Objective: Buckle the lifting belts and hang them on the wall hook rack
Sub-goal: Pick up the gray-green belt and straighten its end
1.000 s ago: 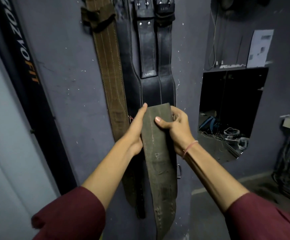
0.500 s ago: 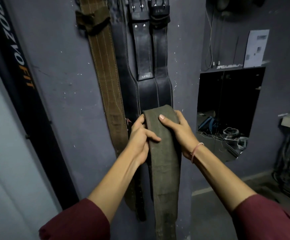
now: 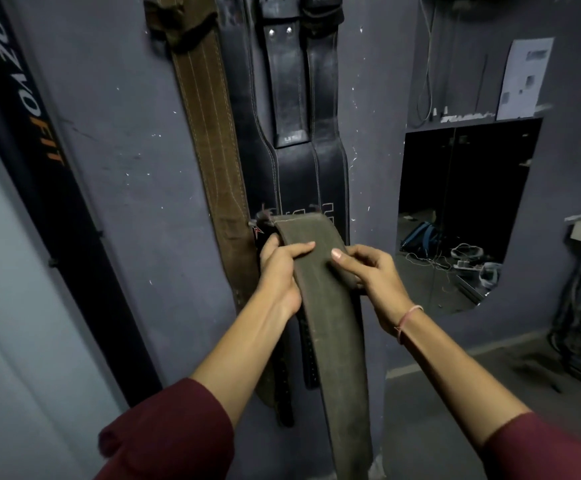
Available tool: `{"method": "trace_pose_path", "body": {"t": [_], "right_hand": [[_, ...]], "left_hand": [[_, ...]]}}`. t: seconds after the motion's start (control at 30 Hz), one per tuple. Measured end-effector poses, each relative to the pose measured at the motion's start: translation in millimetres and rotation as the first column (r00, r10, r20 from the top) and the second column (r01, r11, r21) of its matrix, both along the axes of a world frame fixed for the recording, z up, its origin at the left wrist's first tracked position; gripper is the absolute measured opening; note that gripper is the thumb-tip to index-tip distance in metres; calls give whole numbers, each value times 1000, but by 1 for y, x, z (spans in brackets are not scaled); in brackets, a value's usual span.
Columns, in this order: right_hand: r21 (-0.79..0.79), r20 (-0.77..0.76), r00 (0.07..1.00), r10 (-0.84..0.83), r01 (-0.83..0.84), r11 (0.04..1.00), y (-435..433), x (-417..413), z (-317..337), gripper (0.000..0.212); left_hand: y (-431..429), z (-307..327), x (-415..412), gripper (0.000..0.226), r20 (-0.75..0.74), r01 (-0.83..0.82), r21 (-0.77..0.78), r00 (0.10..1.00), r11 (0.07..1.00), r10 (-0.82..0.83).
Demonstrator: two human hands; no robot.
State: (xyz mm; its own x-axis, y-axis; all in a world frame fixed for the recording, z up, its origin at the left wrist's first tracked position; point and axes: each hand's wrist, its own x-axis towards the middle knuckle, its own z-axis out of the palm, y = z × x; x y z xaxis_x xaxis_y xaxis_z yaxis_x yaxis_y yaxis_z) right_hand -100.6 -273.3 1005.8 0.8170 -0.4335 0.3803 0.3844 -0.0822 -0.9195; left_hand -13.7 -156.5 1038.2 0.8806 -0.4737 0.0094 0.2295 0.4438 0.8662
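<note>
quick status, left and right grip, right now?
Left grip: holding the olive belt, thumb across its front.
Right grip: holding the same belt at its right edge.

Olive belt [image 3: 330, 306] matt rough suede; black belts [image 3: 302, 140] glossy leather; brown belt [image 3: 212, 133] stitched, matt

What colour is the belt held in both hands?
Dull olive-green belt, clearest in the head view.

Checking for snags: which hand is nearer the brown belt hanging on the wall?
Left. The left hand is beside the brown belt; the right hand sits beyond the held green belt.
</note>
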Motion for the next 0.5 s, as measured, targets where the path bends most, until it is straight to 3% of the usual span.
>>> {"method": "trace_pose_path", "body": {"t": [0.13,0.2,0.3,0.4,0.5], "right_hand": [[30,78,997,-29,26,999,2,13,14,17],[43,98,995,6,-10,999,3,15,15,11],[56,84,996,38,-43,998,4,12,-5,24],[59,-63,994,84,-80,995,4,6,-62,34],[79,-284,952,117,-99,992,12,-5,-118,31]], "left_hand": [[-1,6,-7,45,8,24,31,1000,999,-24],[-4,9,-8,36,81,-6,20,997,1000,4],[-5,11,-6,23,105,-61,-20,992,998,63],[-1,14,-5,35,154,-31,-34,987,999,36],[2,21,-4,29,218,-9,-25,976,1000,14]]}}
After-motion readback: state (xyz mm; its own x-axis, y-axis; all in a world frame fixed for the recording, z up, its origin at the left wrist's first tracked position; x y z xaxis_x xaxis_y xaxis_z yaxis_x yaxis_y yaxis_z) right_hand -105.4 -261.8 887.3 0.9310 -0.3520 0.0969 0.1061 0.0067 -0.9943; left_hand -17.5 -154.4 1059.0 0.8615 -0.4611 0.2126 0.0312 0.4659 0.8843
